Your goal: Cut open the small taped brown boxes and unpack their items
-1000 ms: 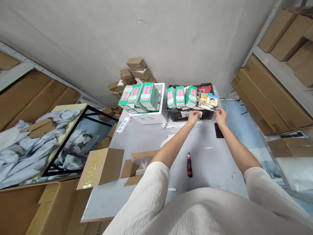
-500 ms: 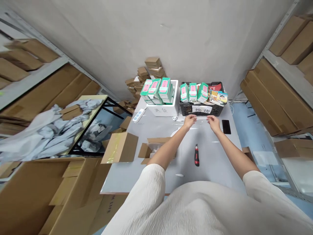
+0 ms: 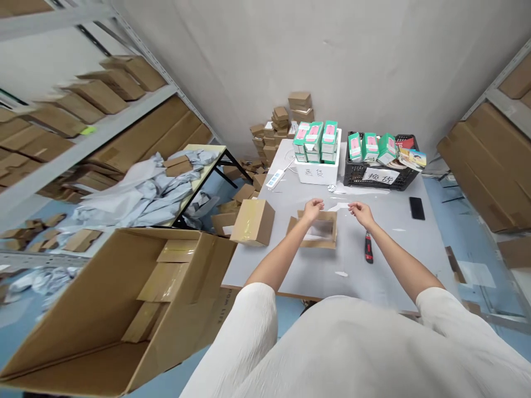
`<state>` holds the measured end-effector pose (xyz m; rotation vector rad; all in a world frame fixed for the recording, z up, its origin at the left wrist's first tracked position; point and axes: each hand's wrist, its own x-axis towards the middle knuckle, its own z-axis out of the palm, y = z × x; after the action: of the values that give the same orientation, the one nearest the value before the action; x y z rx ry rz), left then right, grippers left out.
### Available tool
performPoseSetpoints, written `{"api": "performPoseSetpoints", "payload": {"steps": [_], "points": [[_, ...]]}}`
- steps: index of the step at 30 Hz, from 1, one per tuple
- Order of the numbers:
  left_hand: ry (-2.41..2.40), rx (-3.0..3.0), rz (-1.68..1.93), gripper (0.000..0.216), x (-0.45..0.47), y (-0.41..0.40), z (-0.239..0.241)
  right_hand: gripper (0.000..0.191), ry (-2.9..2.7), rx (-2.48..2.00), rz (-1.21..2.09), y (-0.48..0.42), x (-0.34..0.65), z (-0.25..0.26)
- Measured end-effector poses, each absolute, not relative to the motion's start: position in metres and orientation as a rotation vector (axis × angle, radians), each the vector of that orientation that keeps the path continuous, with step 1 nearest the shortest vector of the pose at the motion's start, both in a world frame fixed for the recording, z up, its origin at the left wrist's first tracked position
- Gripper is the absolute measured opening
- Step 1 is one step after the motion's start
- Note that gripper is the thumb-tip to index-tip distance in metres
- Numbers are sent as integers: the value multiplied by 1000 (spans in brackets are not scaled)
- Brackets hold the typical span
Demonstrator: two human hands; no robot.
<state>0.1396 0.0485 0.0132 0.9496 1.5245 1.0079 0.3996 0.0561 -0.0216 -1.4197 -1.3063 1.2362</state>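
My left hand (image 3: 314,209) is over the far edge of a small open cardboard box (image 3: 327,243), with thumb and fingers pinched together. To its right my right hand (image 3: 362,214) is pinched in the same way, a short gap between the two. A thin white scrap (image 3: 341,206) shows in that gap; whether it is held or lies on the table I cannot tell. Just below my right hand lies a red and black utility knife (image 3: 369,250). White paper or film shows inside the open box.
A white bin (image 3: 318,173) and a black crate (image 3: 352,176), holding green-and-pink boxes, stand at the back of the grey table (image 3: 290,271). A closed carton (image 3: 254,222), power strip (image 3: 275,179) and phone (image 3: 417,208) surround the workspace. A big open carton (image 3: 174,331) stands left.
The view has turned left, so the table sits further right in it. My hands have come back from the black crate's front to the open box, still pinched.
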Motion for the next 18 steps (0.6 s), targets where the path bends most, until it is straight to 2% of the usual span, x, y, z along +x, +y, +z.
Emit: {"api": "performPoseSetpoints", "payload": {"steps": [8,18], "points": [[1669,1385,905,27,37,10,-3,32,-1215,-1603,1072,-3,346,-42],[1765,1024,825,40,8,-26,-36,37,-1131,-1847,999,-34,346,-58]]}}
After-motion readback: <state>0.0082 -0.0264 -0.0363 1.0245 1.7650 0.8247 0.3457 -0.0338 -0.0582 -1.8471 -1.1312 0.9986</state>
